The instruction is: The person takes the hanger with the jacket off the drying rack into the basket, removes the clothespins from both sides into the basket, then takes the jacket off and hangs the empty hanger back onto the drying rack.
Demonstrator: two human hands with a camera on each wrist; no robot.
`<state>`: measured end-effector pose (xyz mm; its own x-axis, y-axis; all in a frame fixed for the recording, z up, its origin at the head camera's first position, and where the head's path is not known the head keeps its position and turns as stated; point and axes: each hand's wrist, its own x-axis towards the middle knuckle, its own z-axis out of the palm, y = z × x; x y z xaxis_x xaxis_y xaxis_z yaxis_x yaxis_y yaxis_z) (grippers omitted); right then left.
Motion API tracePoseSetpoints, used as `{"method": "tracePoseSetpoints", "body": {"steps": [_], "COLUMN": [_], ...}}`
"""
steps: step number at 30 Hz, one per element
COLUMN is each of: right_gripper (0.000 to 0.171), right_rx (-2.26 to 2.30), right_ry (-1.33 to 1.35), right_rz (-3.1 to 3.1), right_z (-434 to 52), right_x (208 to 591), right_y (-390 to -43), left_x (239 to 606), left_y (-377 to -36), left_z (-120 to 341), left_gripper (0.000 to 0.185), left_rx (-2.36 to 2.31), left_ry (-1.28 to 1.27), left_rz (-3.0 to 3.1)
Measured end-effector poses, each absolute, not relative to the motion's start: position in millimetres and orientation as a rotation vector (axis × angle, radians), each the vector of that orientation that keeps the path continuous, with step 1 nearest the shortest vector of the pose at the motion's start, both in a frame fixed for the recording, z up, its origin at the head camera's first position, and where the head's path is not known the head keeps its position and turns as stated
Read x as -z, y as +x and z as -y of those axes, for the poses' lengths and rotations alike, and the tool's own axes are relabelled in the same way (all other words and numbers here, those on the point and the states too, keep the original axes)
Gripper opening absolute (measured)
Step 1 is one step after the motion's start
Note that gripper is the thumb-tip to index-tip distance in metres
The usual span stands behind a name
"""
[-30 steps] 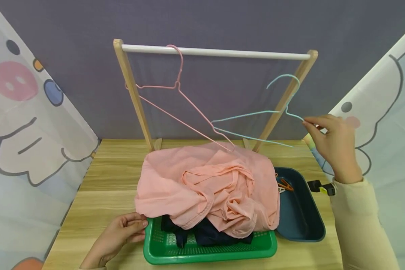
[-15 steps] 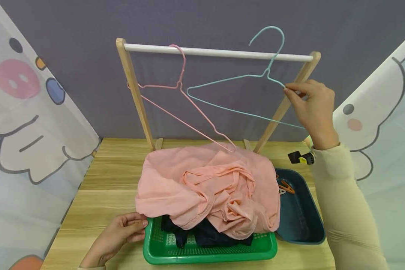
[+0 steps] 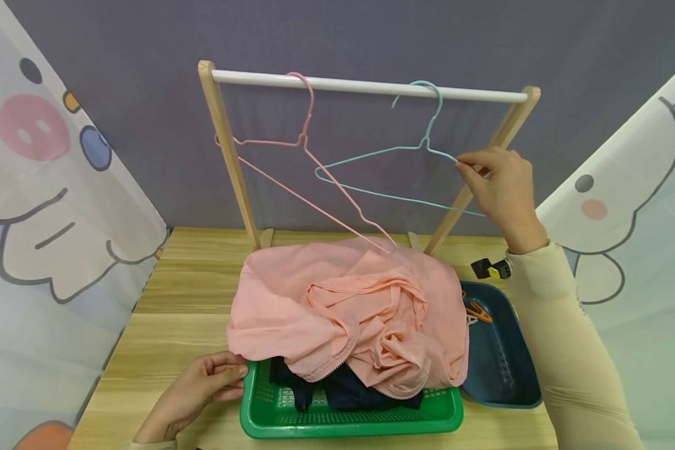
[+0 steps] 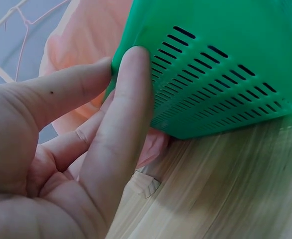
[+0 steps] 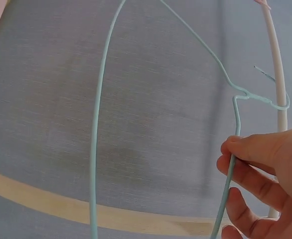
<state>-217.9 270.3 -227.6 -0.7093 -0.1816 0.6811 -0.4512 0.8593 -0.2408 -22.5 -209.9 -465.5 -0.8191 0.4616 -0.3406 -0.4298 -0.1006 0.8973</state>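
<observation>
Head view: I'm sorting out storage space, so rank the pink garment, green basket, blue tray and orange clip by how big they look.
1. pink garment
2. green basket, though the garment hides much of it
3. blue tray, partly covered too, so its rank against the basket is unsure
4. orange clip, clearly smallest

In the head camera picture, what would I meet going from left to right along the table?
Left hand → green basket with the pink garment heaped on it → blue tray → right sleeve.
</observation>
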Motion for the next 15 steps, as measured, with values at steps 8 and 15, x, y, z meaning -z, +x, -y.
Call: {"method": "tracePoseSetpoints", "body": {"steps": [8,15], "right_gripper": [0.017,0.016], "right_rx": [-0.523,-0.456], "right_ry": [0.433,0.435], "right_rz": [2.453,2.492], "right_z": [-273.3,-284.9], "right_x": [230.7,241.2], "right_y": [-208.0,-180.9], "left_x": [466.5,465.9], "left_y": [-25.9,-27.0], "left_z": [211.8,212.0], "left_gripper": [0.027,0.031], "left_rx": [-1.965,-1.953], "left_ry": [0.08,0.081], "left_rz": [-1.607,-1.616]}}
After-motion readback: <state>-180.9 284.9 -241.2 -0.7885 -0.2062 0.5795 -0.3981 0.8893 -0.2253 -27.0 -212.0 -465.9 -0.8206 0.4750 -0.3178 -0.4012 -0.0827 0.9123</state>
